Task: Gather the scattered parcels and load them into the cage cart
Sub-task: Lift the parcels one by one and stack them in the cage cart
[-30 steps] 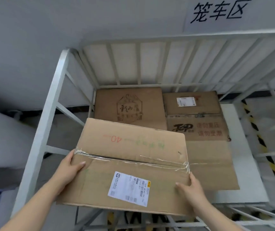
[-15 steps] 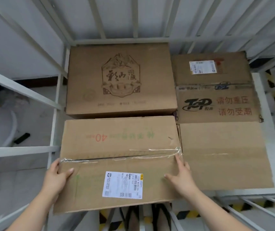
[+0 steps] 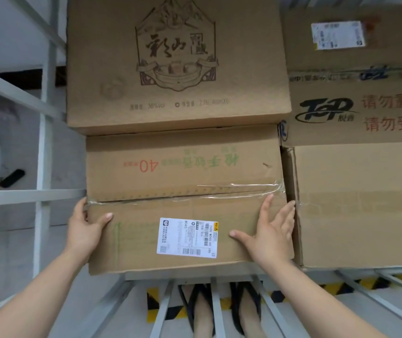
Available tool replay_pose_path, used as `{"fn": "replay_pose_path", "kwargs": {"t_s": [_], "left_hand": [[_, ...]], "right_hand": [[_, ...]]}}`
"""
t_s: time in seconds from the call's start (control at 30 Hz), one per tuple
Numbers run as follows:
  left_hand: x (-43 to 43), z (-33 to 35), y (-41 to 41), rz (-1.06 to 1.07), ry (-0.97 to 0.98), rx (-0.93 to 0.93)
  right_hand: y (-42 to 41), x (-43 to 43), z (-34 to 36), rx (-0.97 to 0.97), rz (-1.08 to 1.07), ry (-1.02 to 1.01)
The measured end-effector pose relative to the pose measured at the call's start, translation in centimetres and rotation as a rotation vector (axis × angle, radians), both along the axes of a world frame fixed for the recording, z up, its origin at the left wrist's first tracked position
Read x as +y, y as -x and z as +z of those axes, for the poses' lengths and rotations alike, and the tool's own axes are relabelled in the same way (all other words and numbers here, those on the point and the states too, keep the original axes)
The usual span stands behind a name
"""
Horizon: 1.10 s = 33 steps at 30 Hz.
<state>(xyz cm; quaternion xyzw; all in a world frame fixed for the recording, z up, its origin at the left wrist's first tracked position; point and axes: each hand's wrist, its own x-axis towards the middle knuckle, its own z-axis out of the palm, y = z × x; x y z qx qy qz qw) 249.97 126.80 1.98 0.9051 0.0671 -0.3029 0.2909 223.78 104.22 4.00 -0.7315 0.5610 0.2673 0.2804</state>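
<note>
Plain brown cardboard on the near parcel [image 3: 183,203], with a red "40" and faded green characters, a strip of clear glossy tape, and a white label [image 3: 187,237] with black barcodes and a yellow corner. Behind it, a brown box [image 3: 175,62] printed with a dark mountain crest. The right-hand box [image 3: 356,111] carries a black logo and red characters. White cage bars [image 3: 44,113]; yellow-and-black floor stripes [image 3: 153,306].

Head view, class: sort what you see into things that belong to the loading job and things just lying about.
Job: labelled box, left hand, right hand, logo box, Top box, cart rail.
Lying about: black object, hazard tape.
</note>
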Motion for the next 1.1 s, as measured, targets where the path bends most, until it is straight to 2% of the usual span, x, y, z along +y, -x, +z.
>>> {"fn": "replay_pose_path", "kwargs": {"t_s": [0.1,0.2,0.27,0.33,0.4,0.53,0.7,0.83,0.93,1.1], "left_hand": [[-1.0,1.1,0.1,-0.155,-0.176,-0.068],[-3.1,3.9,0.4,-0.36,-0.445,0.048],[-5.8,7.5,1.5,-0.479,-0.493,0.128],[-9.1,12.7,3.3,-0.623,-0.377,0.109],[-12.1,18.7,5.4,-0.781,-0.206,0.066],[-17.2,29.8,8.4,-1.038,-0.043,-0.088],[-24.3,47.0,14.1,-1.262,0.115,-0.391],[-30.4,57.8,21.7,-1.406,0.276,-0.593],[-34.9,64.4,30.4,-1.483,0.408,-0.741],[-41.8,70.0,47.4,-1.682,0.509,-0.929]], "right_hand": [[-0.4,0.1,0.6,0.054,0.054,0.004],[-1.0,-1.6,3.1,0.124,0.061,-0.082],[-1.2,-3.7,6.6,0.117,0.074,-0.186],[-1.0,-6.0,12.1,0.064,0.112,-0.242],[0.0,-7.8,18.8,0.022,0.179,-0.201],[2.9,-11.0,31.6,-0.038,0.246,-0.024],[10.8,-14.4,50.2,-0.125,0.325,0.268],[21.0,-15.6,60.3,-0.167,0.278,0.485],[30.9,-16.4,65.4,-0.212,0.147,0.578],[48.9,-17.3,70.4,-0.23,-0.019,0.705]]}}
